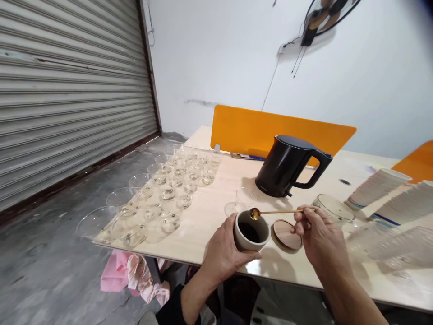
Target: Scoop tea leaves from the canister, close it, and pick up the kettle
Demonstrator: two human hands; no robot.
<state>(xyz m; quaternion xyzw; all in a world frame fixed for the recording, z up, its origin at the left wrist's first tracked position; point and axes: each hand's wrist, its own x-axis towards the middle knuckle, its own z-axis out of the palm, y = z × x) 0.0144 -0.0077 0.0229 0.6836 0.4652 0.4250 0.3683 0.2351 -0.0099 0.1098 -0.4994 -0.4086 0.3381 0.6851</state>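
Observation:
My left hand wraps round a pale ceramic cup with dark contents, held tilted near the table's front edge. In my right hand is the thin handle of a small gold spoon. The spoon's bowl is over the far rim of the cup, and what it carries is too small to make out. A round wooden lid lies between the cup and my right hand. Just behind the cup stands a clear cup. To the right of the lid is a glass mug.
Many clear cups with bits of dark matter in their bottoms crowd the table's left side. A black electric kettle stands behind, before an orange divider. Stacked paper cups and stacked clear plastic cups lie at right.

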